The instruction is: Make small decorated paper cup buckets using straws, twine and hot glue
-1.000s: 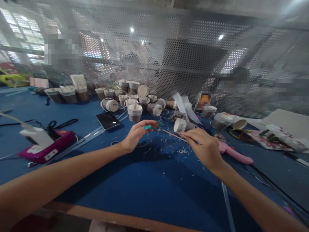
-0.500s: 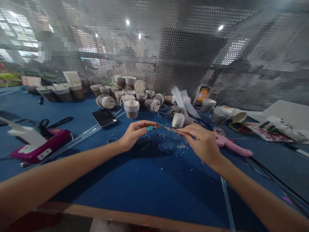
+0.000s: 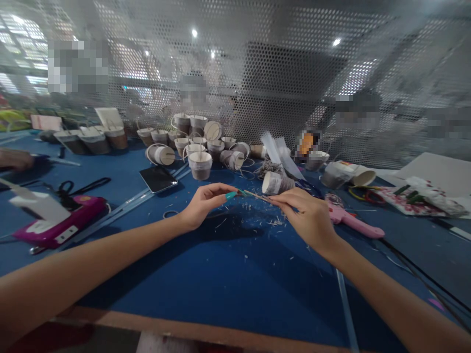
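Note:
My left hand and my right hand meet above the blue table. Between them runs a thin pale stick. My right hand pinches its right end. My left hand is closed in a pinch at the stick's left end, where a small teal-tipped tool shows at the fingertips. Small pale shavings lie scattered on the table under the hands.
A heap of small white and brown buckets stands at the back. A phone lies left of centre, a magenta glue gun at the left, a pink glue gun at the right. Another person's hand shows at the far left. Perforated mesh closes the back.
My hands have come closer together, the left fingertips now touching the stick's end. The view shifted slightly, and another person's hand has come in at the far left.

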Motion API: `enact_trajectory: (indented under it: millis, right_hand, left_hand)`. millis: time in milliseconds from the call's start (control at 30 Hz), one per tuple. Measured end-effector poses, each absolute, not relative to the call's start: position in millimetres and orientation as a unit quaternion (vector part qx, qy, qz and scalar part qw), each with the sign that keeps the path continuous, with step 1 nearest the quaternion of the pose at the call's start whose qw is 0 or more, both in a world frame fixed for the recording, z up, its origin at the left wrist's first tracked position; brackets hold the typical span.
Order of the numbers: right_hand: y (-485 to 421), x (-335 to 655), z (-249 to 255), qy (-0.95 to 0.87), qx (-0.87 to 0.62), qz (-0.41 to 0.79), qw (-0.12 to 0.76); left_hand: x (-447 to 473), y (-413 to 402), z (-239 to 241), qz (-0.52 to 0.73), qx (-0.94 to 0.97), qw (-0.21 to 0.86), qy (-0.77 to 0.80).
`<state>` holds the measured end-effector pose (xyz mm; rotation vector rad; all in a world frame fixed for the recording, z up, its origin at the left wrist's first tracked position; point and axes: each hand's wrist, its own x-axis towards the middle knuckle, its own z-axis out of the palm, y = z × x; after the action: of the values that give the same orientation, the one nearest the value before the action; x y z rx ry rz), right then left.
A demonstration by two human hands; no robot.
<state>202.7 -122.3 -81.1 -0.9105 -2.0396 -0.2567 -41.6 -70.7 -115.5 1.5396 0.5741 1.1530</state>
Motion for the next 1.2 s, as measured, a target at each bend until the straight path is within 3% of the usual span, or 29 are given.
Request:
enact_trajectory:
  millis: [1200]
  right_hand:
    - [-126.4,199.5,-79.9,-0.805,-0.394,-0.109,0.431]
  left_hand:
    - [-39.5,-74.7,-111.4,0.449,0.633,0.599,0.199]
